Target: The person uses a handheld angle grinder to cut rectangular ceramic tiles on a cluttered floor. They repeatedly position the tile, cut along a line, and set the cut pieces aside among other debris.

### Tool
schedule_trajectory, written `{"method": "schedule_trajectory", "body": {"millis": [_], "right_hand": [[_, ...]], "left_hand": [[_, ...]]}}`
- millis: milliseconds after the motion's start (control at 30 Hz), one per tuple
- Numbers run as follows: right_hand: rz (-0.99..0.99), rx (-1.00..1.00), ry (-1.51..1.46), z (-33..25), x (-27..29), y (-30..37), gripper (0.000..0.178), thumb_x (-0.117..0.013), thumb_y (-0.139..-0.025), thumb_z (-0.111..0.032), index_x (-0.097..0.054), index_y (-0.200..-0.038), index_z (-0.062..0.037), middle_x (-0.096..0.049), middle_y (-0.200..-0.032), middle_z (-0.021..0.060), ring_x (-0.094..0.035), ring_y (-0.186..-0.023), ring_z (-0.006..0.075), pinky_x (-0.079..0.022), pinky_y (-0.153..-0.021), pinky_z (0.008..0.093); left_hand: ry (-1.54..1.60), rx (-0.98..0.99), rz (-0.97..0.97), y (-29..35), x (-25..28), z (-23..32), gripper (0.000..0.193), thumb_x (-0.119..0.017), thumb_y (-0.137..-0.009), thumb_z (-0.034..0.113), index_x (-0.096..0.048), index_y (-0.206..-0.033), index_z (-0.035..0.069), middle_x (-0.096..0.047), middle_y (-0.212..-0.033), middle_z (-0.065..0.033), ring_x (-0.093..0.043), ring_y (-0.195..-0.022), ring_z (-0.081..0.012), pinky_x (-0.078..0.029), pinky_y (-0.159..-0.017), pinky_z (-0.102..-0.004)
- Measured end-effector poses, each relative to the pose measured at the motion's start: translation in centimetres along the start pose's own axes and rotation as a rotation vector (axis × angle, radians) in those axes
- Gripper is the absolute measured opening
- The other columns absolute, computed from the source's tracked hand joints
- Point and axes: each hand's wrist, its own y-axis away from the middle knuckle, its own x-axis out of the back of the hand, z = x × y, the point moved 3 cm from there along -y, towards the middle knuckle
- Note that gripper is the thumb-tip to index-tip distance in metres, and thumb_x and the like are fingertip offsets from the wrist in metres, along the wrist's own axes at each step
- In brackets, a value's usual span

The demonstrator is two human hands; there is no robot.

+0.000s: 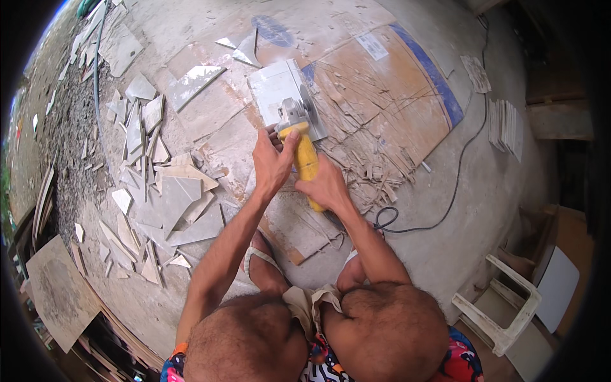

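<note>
Grey gravel (71,156) lined the far left of a concrete floor (426,251), a hose (97,70) running over it and a stained slab (60,293) lying toward the lower corner. Next came broken shards (181,197), overlapping in a loose heap.

At centre, a person's left hand (272,162) gripped the front of a yellow grinder (307,156), thumb along its body and fingers curled underneath. Ahead of the hands, a pale tile (270,84) lay flat, the grinder's head and disc over its right part; whether the disc touched it could not be told for certain. The right hand (328,181), lower down, was wrapped around the grinder's rear.

Slivers (382,181) littered the cardboard (394,83) to the right. A dark cord (439,219) looped beside the right forearm and curved up past stacked tiles (505,130), with a white frame (503,334) at lower right.
</note>
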Motion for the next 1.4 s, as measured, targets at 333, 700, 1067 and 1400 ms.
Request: {"method": "schedule_trajectory", "body": {"millis": [333, 700, 1067, 1400], "right_hand": [[-0.017, -0.03, 0.061, 0.6, 0.1, 1.7, 0.064, -0.086, -0.072, -0.031, -0.057, -0.115, 0.0071, -0.073, -0.103, 0.0356, -0.073, -0.1, 0.0521, -0.059, -0.088, 0.0537], [0.004, 0.004, 0.039, 0.4, -0.3, 1.1, 0.064, -0.087, -0.071, -0.031, -0.057, -0.114, 0.0068, -0.073, -0.1, 0.0351, -0.073, -0.099, 0.0523, -0.06, -0.087, 0.0533], [0.009, 0.02, 0.037, 0.9, -0.1, 2.6, 0.061, -0.085, -0.072, -0.03, -0.057, -0.113, 0.0066, -0.073, -0.098, 0.0355, -0.073, -0.096, 0.0535, -0.059, -0.085, 0.0552], [0.001, 0.004, 0.016, 2.1, -0.4, 4.2, 0.061, -0.083, -0.075, -0.03, -0.055, -0.116, 0.0057, -0.072, -0.1, 0.0364, -0.072, -0.097, 0.0554, -0.058, -0.084, 0.0574]], "left_hand": [[-0.013, -0.003, -0.022, 1.8, 0.0, -1.0, 0.068, -0.08, -0.1, 0.04, -0.055, -0.135, -0.012, -0.073, -0.115, -0.0254, -0.074, -0.101, -0.0248, -0.061, -0.088, -0.0371], [-0.075, 0.034, -0.064, 1.2, 0.4, 0.1, 0.069, -0.077, -0.102, 0.043, -0.053, -0.139, -0.01, -0.076, -0.118, -0.0256, -0.076, -0.106, -0.0276, -0.06, -0.092, -0.0386], [-0.297, -0.098, -0.046, 1.9, 0.9, -0.6, 0.071, -0.08, -0.095, 0.049, -0.062, -0.13, -0.01, -0.074, -0.112, -0.027, -0.065, -0.109, -0.0368, -0.05, -0.1, -0.0482], [-0.293, -0.095, -0.089, 3.9, 1.3, -0.7, 0.066, -0.078, -0.097, 0.048, -0.062, -0.134, -0.005, -0.066, -0.118, -0.0245, -0.053, -0.116, -0.0359, -0.045, -0.103, -0.0484]]}}
